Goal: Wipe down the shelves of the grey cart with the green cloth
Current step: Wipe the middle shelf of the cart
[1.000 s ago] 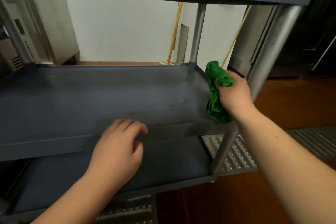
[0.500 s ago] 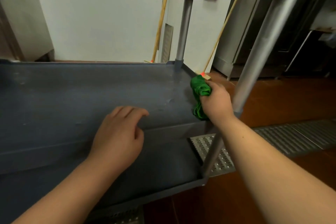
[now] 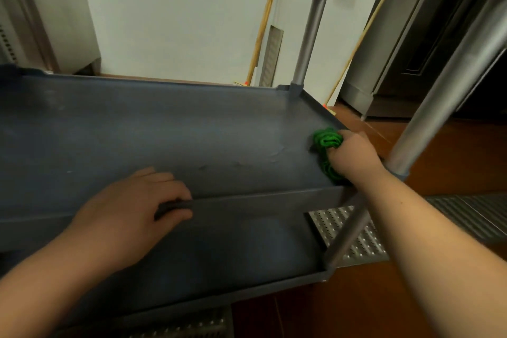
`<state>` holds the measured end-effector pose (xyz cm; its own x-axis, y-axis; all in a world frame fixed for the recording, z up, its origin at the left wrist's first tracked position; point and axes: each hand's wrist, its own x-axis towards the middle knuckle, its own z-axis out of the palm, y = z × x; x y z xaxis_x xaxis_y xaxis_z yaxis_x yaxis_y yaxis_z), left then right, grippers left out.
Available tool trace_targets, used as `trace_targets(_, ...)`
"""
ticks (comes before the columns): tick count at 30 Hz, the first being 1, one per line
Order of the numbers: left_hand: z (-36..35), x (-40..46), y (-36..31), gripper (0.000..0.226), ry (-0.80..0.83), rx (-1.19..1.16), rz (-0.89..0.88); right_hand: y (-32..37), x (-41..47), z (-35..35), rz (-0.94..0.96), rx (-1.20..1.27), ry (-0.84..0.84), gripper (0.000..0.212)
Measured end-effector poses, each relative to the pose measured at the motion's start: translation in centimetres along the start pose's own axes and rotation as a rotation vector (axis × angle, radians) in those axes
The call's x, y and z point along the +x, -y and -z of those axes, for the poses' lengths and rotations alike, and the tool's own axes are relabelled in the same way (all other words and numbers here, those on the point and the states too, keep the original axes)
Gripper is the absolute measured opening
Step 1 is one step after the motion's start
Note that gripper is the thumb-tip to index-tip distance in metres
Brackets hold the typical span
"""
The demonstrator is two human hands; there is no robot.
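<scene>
Gripping one green cloth (image 3: 327,153), seemingly bunched.

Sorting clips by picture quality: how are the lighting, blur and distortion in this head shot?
Head view: dim, so the middle shelf reads dark with only faint sheen; the wide lens bows the cart's near right post; edges are soft, and the green cloth in the right hand loses its folds to blur; the left hand on the shelf's front lip is fairly sharp.

cloth (image 3: 326,143) on middle shelf's (image 3: 164,132) right end
</scene>
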<state>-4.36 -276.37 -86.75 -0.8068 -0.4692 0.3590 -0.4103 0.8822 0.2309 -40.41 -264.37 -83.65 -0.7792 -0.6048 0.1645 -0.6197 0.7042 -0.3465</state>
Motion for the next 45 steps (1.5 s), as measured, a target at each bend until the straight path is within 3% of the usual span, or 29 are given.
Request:
trace_targets(5, 0.2, 0.0, -0.2, 0.016, -0.042, -0.100, 0.038, 3.6, -1.6, -1.1, 0.091, -0.008, 0.024, 0.040)
trace_targets(15, 0.4, -0.5, -0.4, 0.026, -0.077, -0.100, 0.023, 11.8, -5.3, -4.3, 0.210, 0.032, 0.092, 0.033)
trace_targets(20, 0.6, -0.8, -0.3, 0.018, -0.063, -0.108, 0.037, 14.9, -7.4, -5.0, 0.283, 0.104, 0.139, 0.034)
trace_targets(24, 0.6, -1.2, -0.1, 0.017, -0.072, -0.103, 0.050, 13.7, -6.7, -2.1, 0.220, 0.295, 0.164, 0.030)
trace_targets(28, 1.2, -0.1, -1.7, 0.026, -0.147, -0.097, -0.004, 9.8, -4.6, 0.6, 0.136, 0.342, 0.057, 0.036)
trace_targets(34, -1.3, 3.8, -7.1, 0.019, -0.141, -0.064, -0.042, 1.9, -1.8, 2.6, 0.024, 0.080, -0.049, 0.048)
trace_targets(38, -3.0, 4.9, -8.8, 0.017, -0.099, -0.045, -0.033, 0.7, -1.6, 1.4, -0.014, -0.139, 0.040, 0.044)
trace_targets(45, 0.2, -0.4, -1.4, 0.034, -0.026, -0.019, 0.091, 1.9, -2.2, 0.2, -0.020, -0.142, 0.072, 0.045)
